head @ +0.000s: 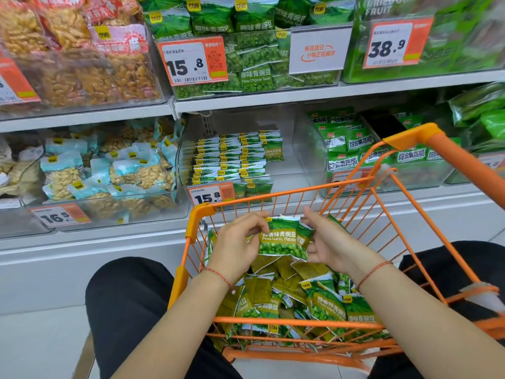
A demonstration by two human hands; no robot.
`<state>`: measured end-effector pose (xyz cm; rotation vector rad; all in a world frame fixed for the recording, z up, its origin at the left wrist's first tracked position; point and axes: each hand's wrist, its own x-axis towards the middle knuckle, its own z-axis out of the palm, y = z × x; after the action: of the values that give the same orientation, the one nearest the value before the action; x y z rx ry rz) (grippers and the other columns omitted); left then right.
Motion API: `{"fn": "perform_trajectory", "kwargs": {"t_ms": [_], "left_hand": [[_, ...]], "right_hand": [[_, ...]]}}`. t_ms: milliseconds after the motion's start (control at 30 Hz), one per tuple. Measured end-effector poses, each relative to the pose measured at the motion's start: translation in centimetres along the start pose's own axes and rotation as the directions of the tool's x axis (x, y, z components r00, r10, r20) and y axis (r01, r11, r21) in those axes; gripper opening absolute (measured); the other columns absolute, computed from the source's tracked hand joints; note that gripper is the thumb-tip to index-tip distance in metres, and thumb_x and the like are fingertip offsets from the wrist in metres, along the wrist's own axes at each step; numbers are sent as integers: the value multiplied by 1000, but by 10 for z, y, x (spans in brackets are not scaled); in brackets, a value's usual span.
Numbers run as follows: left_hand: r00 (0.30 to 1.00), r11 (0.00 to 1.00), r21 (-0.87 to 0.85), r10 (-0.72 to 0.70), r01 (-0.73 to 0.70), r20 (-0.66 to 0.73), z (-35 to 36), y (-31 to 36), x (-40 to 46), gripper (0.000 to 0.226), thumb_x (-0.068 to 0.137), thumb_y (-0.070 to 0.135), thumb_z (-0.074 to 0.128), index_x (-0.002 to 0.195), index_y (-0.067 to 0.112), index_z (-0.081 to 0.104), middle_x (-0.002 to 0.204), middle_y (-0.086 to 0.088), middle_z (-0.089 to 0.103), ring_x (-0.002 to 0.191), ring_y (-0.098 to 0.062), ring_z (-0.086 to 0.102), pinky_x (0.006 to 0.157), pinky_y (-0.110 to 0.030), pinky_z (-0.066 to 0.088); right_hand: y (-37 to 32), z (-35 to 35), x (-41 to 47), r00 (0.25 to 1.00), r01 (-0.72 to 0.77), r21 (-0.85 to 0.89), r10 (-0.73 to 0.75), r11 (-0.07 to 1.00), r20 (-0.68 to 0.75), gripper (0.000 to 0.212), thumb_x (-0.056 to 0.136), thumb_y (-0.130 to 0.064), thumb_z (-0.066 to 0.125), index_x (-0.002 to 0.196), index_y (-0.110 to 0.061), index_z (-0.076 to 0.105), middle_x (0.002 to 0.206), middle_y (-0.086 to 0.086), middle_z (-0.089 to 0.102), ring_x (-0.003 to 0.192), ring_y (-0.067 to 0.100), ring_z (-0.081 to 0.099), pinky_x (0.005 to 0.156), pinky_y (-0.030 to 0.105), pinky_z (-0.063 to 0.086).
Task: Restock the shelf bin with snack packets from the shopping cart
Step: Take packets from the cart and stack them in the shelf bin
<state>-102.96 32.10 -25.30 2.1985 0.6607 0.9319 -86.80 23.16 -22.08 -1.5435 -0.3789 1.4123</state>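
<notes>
Over the orange shopping cart [300, 191] I hold a small stack of green garlic-pea packets [281, 237] between both hands. My left hand [236, 242] pinches its left edge with curled fingers. My right hand [326, 242] grips the right side, fingers curled behind the stack. More green packets [322, 299] lie piled loosely in the cart below. Straight ahead on the lower shelf stands a clear shelf bin [308, 151]; rows of the same packets [232, 157] fill its left half, and the right half is bare.
A price tag reading 15.8 [210, 195] hangs on the bin front. Clear bins of peanuts [109, 170] sit to the left and green mixed-snack packs [355, 149] to the right. The upper shelf [273, 97] holds more pea packets. My knees flank the cart.
</notes>
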Motion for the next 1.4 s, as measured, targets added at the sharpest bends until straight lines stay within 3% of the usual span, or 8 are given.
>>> {"fn": "perform_trajectory", "kwargs": {"t_ms": [167,433,567,700,867,1033,1133,1400], "left_hand": [[994,999,-9,-35,36,108,-2,2,-2,50,84,-13,48,88,36,53,135,16,44,125,-6,46,95,-13,44],[933,948,245,-263,203,246,7,13,6,25,98,17,45,118,20,59,110,2,65,98,-13,63,80,-20,45],[586,892,428,-428,148,689,42,37,8,44,94,46,49,96,7,69,84,-7,71,72,-16,65,69,-24,53],[320,825,493,-562,276,762,78,52,6,53,85,52,57,86,0,63,73,-10,70,58,-18,63,67,-29,57],[356,803,479,-589,354,725,81,38,7,40,76,41,77,92,7,63,79,-11,66,63,-17,58,84,-36,56],[528,782,320,-605,535,596,29,24,26,28,80,23,76,95,1,66,81,-8,66,59,-17,51,61,-32,48],[627,741,143,-641,656,443,-11,14,37,31,84,20,72,109,3,63,98,-2,56,81,-14,56,62,-26,50],[600,446,-408,-668,796,440,-17,7,34,66,87,16,64,143,0,33,145,-12,43,134,-25,39,85,-30,48]], "right_hand": [[3,1,-2,995,68,-225,-52,972,80,87,79,-38,71,148,-13,25,143,7,45,100,15,59,68,27,52],[-1,-17,5,939,254,110,-217,961,-268,39,82,-19,71,114,-5,56,83,4,68,65,15,65,47,18,51],[-3,-24,6,874,327,172,-229,929,-428,30,83,-20,68,107,-14,51,81,0,57,63,12,54,42,20,42],[-3,-24,8,871,333,199,-220,922,-439,48,82,-19,67,124,-10,46,96,6,61,77,18,60,58,29,45],[-5,-25,9,892,333,211,-234,919,-387,40,87,-12,61,120,-15,39,93,-1,51,79,11,53,71,35,56],[-3,-25,10,880,346,189,-247,919,-406,68,89,-11,62,144,-21,24,129,2,36,103,21,50,65,29,57],[-2,-27,10,878,366,143,-290,920,-381,41,90,-8,61,122,-20,39,113,-3,47,91,16,55,62,28,56],[6,-6,11,933,350,-27,-351,936,-77,46,85,-6,66,120,-33,52,132,6,50,104,19,61,67,29,56]]}}
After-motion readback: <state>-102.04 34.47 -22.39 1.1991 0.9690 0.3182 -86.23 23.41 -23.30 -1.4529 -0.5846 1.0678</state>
